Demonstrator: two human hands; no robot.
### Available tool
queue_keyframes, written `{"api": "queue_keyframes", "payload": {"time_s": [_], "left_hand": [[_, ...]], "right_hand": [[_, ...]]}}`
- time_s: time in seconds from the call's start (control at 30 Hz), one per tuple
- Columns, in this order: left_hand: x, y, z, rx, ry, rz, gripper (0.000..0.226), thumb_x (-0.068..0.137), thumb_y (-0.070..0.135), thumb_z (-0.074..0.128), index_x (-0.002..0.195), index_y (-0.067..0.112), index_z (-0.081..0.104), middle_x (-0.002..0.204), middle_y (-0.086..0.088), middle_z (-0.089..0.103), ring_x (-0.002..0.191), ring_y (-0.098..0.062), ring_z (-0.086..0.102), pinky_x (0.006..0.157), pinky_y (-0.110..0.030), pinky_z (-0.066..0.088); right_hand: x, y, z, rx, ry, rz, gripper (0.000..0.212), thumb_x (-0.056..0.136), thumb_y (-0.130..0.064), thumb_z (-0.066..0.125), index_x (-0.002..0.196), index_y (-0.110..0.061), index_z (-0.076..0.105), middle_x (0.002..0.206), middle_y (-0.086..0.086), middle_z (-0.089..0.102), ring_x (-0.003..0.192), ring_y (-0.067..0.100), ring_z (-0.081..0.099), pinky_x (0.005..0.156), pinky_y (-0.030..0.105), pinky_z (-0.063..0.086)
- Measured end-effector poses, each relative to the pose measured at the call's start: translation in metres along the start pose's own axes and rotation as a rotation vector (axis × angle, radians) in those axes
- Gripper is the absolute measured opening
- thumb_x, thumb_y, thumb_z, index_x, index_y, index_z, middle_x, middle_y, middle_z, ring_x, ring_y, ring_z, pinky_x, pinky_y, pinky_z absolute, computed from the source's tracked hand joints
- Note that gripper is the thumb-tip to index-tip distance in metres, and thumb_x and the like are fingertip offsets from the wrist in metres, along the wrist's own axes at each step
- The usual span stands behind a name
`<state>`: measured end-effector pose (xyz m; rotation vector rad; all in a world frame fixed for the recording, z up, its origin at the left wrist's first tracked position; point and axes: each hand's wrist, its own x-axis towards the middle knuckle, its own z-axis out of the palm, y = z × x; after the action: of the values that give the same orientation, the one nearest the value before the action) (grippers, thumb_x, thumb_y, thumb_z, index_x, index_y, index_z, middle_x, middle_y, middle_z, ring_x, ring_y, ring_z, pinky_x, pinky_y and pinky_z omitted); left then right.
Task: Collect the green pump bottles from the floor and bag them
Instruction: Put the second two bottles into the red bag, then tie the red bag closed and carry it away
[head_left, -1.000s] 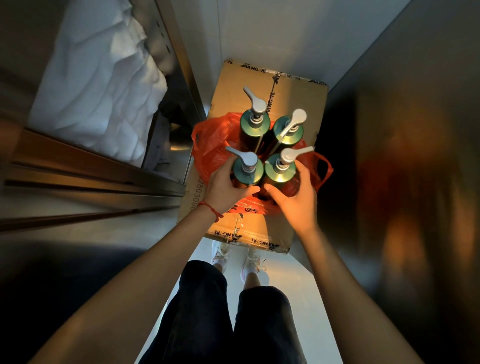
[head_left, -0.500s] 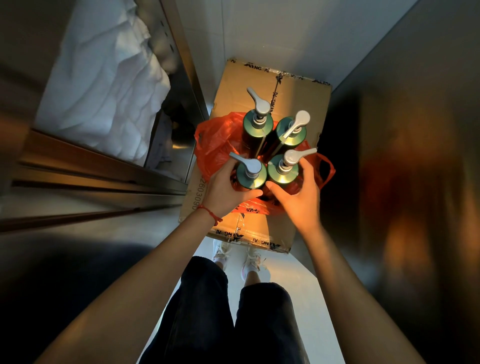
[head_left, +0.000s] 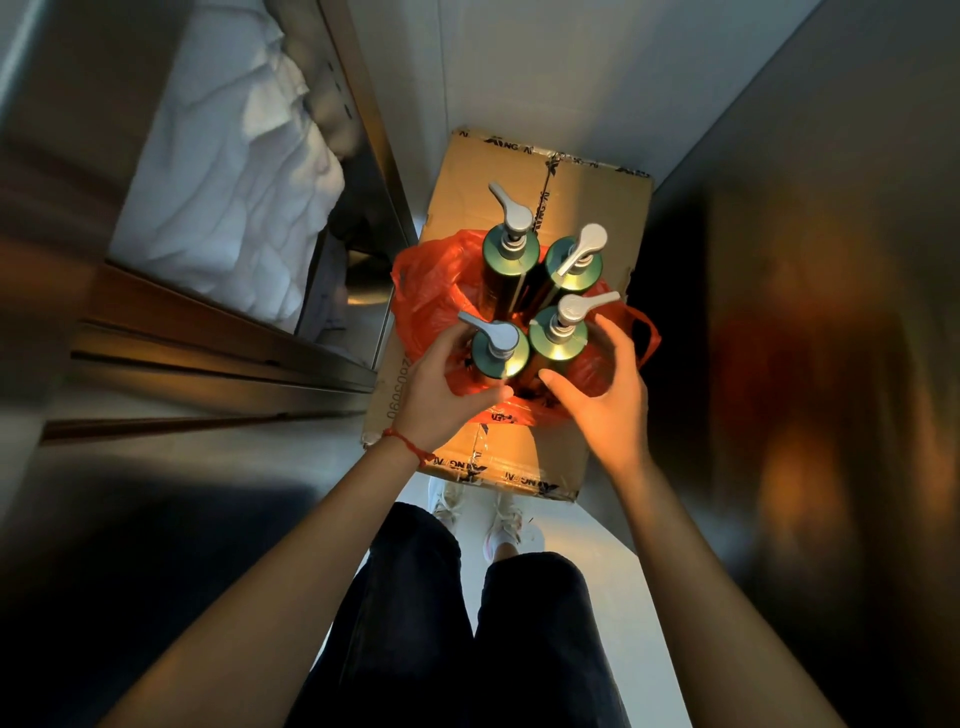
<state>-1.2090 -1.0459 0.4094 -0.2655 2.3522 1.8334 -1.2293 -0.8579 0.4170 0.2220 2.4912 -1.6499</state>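
From my head camera, four green pump bottles (head_left: 540, 306) stand upright together in the red bag (head_left: 431, 283) on a cardboard box (head_left: 597, 208). My left hand (head_left: 441, 395) curls around the near-left bottle (head_left: 500, 353); my right hand (head_left: 608, 389) cups the near-right bottle (head_left: 557, 340), fingers spread.

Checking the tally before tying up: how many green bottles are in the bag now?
4, standing in the red bag on the box: far-left, far-right, near-left in the left hand, near-right by the right hand. None seems hidden.
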Motion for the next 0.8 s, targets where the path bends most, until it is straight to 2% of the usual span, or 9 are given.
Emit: {"api": "queue_keyframes", "payload": {"time_s": [0.1, 0.2, 0.27, 0.33, 0.47, 0.5, 0.57, 0.73, 0.8], "left_hand": [[-0.006, 0.004, -0.003, -0.077, 0.016, -0.058, 0.069, 0.066, 0.008, 0.079, 0.125, 0.017, 0.045, 0.119, 0.008, 0.053, 0.116, -0.007, 0.050, 0.096, -0.021, 0.043], [-0.010, 0.009, -0.011, -0.110, 0.085, -0.088, 0.064, 0.069, 0.011, 0.077, 0.124, 0.023, 0.046, 0.120, 0.011, 0.053, 0.114, 0.001, 0.049, 0.091, -0.010, 0.042], [-0.010, 0.013, -0.018, -0.134, 0.142, -0.099, 0.056, 0.074, 0.012, 0.072, 0.121, 0.028, 0.047, 0.122, 0.006, 0.054, 0.114, -0.002, 0.050, 0.088, -0.007, 0.042], [-0.006, 0.016, -0.024, -0.138, 0.205, -0.097, 0.047, 0.080, 0.012, 0.067, 0.121, 0.025, 0.049, 0.122, 0.001, 0.055, 0.112, -0.007, 0.052, 0.087, -0.007, 0.043], [0.015, 0.015, -0.035, -0.011, 0.366, -0.108, 0.035, 0.086, 0.018, 0.060, 0.120, 0.011, 0.055, 0.120, -0.009, 0.060, 0.110, -0.014, 0.054, 0.089, -0.019, 0.042], [0.022, 0.013, -0.037, 0.025, 0.389, -0.115, 0.035, 0.086, 0.020, 0.060, 0.120, 0.011, 0.055, 0.120, -0.009, 0.060, 0.109, -0.011, 0.053, 0.088, -0.020, 0.041], [0.038, 0.007, -0.040, 0.087, 0.404, -0.145, 0.038, 0.086, 0.025, 0.060, 0.121, 0.013, 0.054, 0.120, -0.008, 0.060, 0.108, -0.010, 0.050, 0.088, -0.024, 0.038], [0.070, -0.010, -0.044, 0.196, 0.467, -0.220, 0.045, 0.081, 0.020, 0.064, 0.123, 0.009, 0.051, 0.123, -0.017, 0.056, 0.112, -0.027, 0.053, 0.095, -0.036, 0.041], [0.076, -0.013, -0.045, 0.116, 0.479, -0.275, 0.051, 0.081, 0.015, 0.065, 0.128, 0.006, 0.046, 0.128, -0.018, 0.053, 0.114, -0.026, 0.053, 0.099, -0.037, 0.043]], "right_hand": [[-0.004, -0.001, -0.004, 0.004, 0.001, 0.015, 0.075, 0.066, -0.029, 0.079, 0.131, -0.026, 0.041, 0.135, 0.002, 0.050, 0.125, 0.012, 0.047, 0.104, 0.031, 0.040], [-0.010, 0.000, -0.010, -0.011, 0.037, 0.034, 0.071, 0.065, -0.036, 0.078, 0.127, -0.030, 0.044, 0.133, 0.000, 0.053, 0.121, 0.010, 0.050, 0.100, 0.026, 0.041], [-0.011, 0.001, -0.015, -0.009, 0.085, 0.058, 0.063, 0.067, -0.033, 0.077, 0.123, -0.027, 0.050, 0.128, 0.001, 0.057, 0.116, 0.012, 0.054, 0.097, 0.027, 0.043], [-0.010, 0.002, -0.020, 0.011, 0.142, 0.075, 0.051, 0.072, -0.027, 0.076, 0.119, -0.022, 0.056, 0.121, 0.002, 0.060, 0.110, 0.014, 0.058, 0.094, 0.026, 0.045], [-0.001, 0.007, -0.026, 0.044, 0.269, 0.124, 0.037, 0.081, -0.021, 0.068, 0.116, -0.015, 0.059, 0.114, 0.001, 0.062, 0.098, 0.002, 0.058, 0.081, 0.005, 0.044], [0.002, 0.009, -0.027, 0.038, 0.296, 0.141, 0.037, 0.082, -0.022, 0.067, 0.116, -0.013, 0.059, 0.116, 0.003, 0.062, 0.098, 0.002, 0.057, 0.080, 0.005, 0.043], [0.009, 0.015, -0.028, 0.005, 0.345, 0.173, 0.037, 0.083, -0.023, 0.065, 0.118, -0.011, 0.059, 0.119, 0.007, 0.062, 0.103, 0.008, 0.056, 0.084, 0.012, 0.043], [0.032, 0.031, -0.029, -0.078, 0.430, 0.248, 0.042, 0.083, -0.023, 0.065, 0.122, -0.010, 0.055, 0.123, 0.012, 0.059, 0.112, 0.018, 0.054, 0.097, 0.031, 0.043], [0.040, 0.037, -0.026, -0.086, 0.434, 0.291, 0.047, 0.083, -0.024, 0.065, 0.126, -0.009, 0.051, 0.127, 0.013, 0.057, 0.118, 0.022, 0.053, 0.098, 0.030, 0.041]]}}
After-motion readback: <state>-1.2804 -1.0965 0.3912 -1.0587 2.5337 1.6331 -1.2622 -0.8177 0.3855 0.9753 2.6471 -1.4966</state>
